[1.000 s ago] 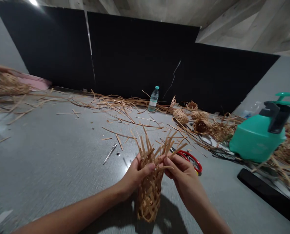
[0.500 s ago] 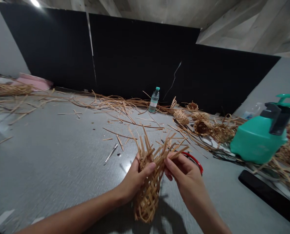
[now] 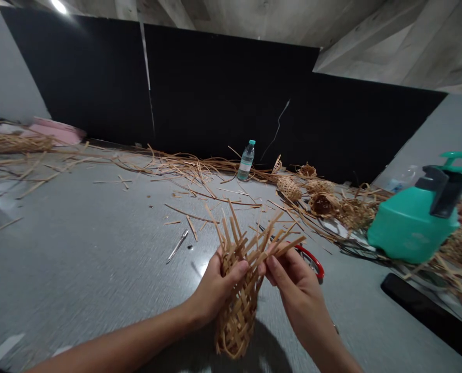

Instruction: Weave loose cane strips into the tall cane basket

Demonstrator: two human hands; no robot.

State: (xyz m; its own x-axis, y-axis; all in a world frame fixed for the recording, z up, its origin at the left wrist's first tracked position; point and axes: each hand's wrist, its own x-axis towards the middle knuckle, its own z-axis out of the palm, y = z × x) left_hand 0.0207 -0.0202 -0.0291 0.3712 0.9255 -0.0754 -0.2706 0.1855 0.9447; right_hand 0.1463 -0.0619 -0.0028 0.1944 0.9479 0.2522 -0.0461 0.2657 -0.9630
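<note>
A narrow woven basket point(image 3: 236, 316) of tan strips hangs tilted between my hands, its loose strip ends fanning out at the top. My left hand point(image 3: 217, 285) is wrapped round its upper left side, thumb across the front. At the upper right, my right hand point(image 3: 293, 274) pinches a strip point(image 3: 293, 245) between thumb and fingers. Behind my right hand lies a tool with red handles point(image 3: 312, 260), partly hidden. A silver pen point(image 3: 177, 246) rests on the grey surface to the left of the basket.
Loose strips point(image 3: 200, 171) lie along the black wall, beside a water bottle point(image 3: 246, 161). Small woven baskets point(image 3: 324, 203) are heaped at the back right. A green spray bottle point(image 3: 412, 225) and a long black object point(image 3: 429, 313) are at the right; a pink object point(image 3: 58, 130) is far left.
My right hand has shifted slightly to the right with the strip, and more of the red-handled tool shows. The left hand's hold looks the same.
</note>
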